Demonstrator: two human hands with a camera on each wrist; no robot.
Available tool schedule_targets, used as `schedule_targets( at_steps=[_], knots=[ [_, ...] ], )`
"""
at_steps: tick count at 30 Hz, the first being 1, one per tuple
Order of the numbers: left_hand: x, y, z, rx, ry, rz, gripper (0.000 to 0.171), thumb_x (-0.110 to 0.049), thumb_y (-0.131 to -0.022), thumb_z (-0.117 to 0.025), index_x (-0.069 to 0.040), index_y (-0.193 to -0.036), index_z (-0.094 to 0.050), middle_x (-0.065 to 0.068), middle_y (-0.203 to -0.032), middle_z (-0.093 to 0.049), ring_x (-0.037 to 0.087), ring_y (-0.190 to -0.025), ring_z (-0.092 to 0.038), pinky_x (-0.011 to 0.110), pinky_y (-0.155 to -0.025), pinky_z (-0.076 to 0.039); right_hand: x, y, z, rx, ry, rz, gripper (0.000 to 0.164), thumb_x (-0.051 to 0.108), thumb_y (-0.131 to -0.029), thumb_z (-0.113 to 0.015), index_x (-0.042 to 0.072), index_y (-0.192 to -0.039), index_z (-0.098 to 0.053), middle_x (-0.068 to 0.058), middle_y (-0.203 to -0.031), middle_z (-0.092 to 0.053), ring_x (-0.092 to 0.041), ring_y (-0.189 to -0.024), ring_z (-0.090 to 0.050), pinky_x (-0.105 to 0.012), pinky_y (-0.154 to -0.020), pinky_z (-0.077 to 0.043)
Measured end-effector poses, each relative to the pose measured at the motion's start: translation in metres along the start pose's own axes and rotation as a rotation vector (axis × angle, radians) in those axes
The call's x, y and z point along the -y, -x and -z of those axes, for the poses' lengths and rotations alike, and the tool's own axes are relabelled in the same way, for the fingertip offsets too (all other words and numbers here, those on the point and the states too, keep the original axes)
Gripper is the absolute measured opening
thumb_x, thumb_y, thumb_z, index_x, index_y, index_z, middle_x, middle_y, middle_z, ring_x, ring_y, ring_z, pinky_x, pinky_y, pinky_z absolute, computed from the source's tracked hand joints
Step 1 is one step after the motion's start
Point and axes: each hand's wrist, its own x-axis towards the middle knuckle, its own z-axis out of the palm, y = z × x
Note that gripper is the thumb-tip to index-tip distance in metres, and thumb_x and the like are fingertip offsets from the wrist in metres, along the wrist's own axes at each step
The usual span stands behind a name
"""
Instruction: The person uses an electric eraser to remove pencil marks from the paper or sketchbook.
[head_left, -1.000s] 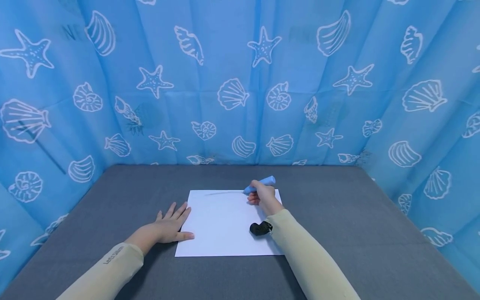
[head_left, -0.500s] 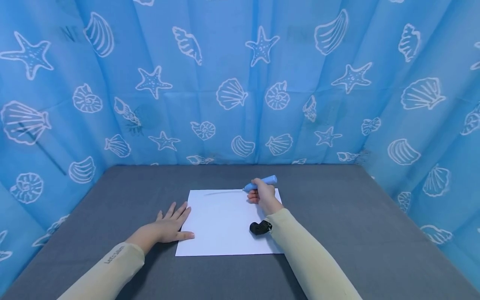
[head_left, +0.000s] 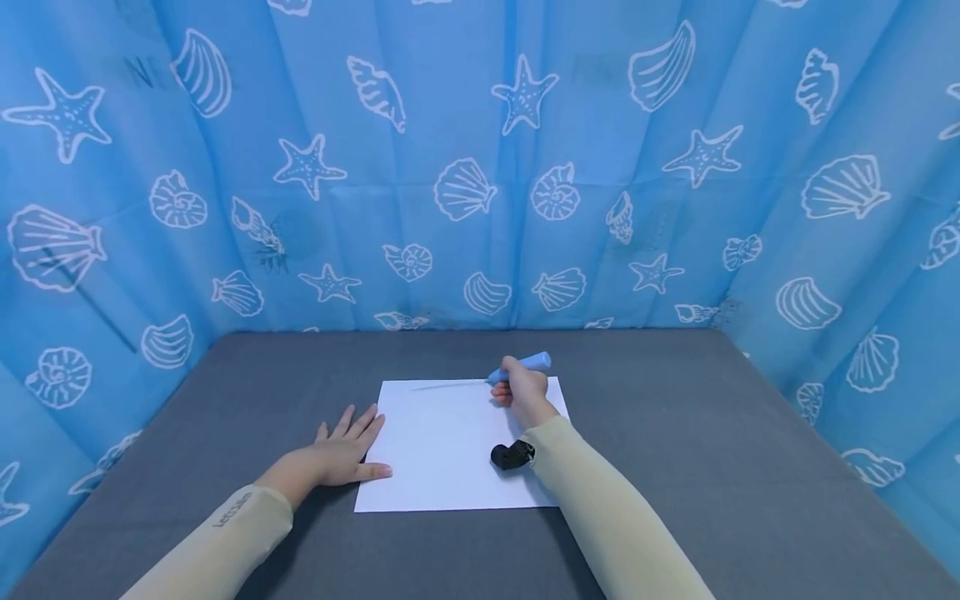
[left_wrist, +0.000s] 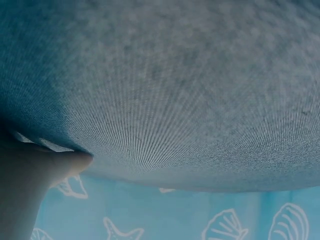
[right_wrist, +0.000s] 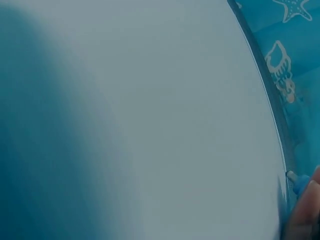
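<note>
A white sheet of paper (head_left: 442, 450) lies on the grey tabletop. My left hand (head_left: 337, 454) rests flat with fingers spread at its left edge, the thumb reaching onto the paper. My right hand (head_left: 528, 392) holds a thick blue pen (head_left: 534, 362) near the far right corner, its tip at the sheet's far edge. A faint thin line (head_left: 446, 386) runs leftward from the tip, just inside that edge. In the right wrist view, the narrow pale pen tip (right_wrist: 291, 175) and some fingers (right_wrist: 307, 205) show beside the paper's edge. The left wrist view catches only the left thumb (left_wrist: 70, 162).
Grey cloth (head_left: 675, 467) covers the table. A blue curtain (head_left: 480, 167) with white shells and starfish hangs along the back and both sides. A black wrist camera (head_left: 512, 455) juts from the right sleeve (head_left: 600, 500) over the paper.
My right wrist and sleeve have shifted slightly left over the paper, while the pen tip stays by the far edge. The left hand keeps its place on the sheet.
</note>
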Motion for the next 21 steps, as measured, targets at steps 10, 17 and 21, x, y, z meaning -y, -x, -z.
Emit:
schedule_targets(
  at_steps=[10, 17, 21],
  knots=[
    [0.014, -0.013, -0.01, -0.007, -0.036, 0.012, 0.11, -0.08, -0.081, -0.045, -0.005, -0.155, -0.014, 0.017, -0.162, -0.002, 0.045, -0.144, 0.008, 0.071, -0.105, 0.005, 0.0, 0.002, 0.0, 0.005, 0.033, 0.011, 0.015, 0.013, -0.083, -0.059, -0.002, -0.083, -0.057, -0.005, -0.058, -0.054, -0.01, -0.043, -0.054, -0.021, -0.044, -0.047],
    [0.003, -0.006, -0.002, 0.016, -0.023, 0.023, 0.104, -0.072, -0.086, -0.05, -0.002, -0.155, -0.016, 0.021, -0.161, -0.004, 0.048, -0.143, 0.006, 0.071, -0.105, 0.004, 0.0, 0.0, 0.001, 0.02, 0.081, -0.012, 0.016, 0.014, -0.085, -0.06, -0.002, -0.083, -0.057, -0.005, -0.059, -0.054, -0.01, -0.045, -0.054, -0.021, -0.045, -0.047],
    [0.002, -0.002, -0.001, 0.004, -0.014, 0.017, 0.1, -0.067, -0.088, -0.053, -0.001, -0.154, -0.018, 0.022, -0.16, -0.007, 0.05, -0.143, 0.004, 0.073, -0.104, 0.002, 0.001, -0.001, 0.001, 0.028, 0.049, -0.034, 0.019, 0.016, -0.087, -0.061, -0.002, -0.087, -0.056, -0.006, -0.06, -0.054, -0.011, -0.045, -0.055, -0.022, -0.045, -0.048]
  ],
)
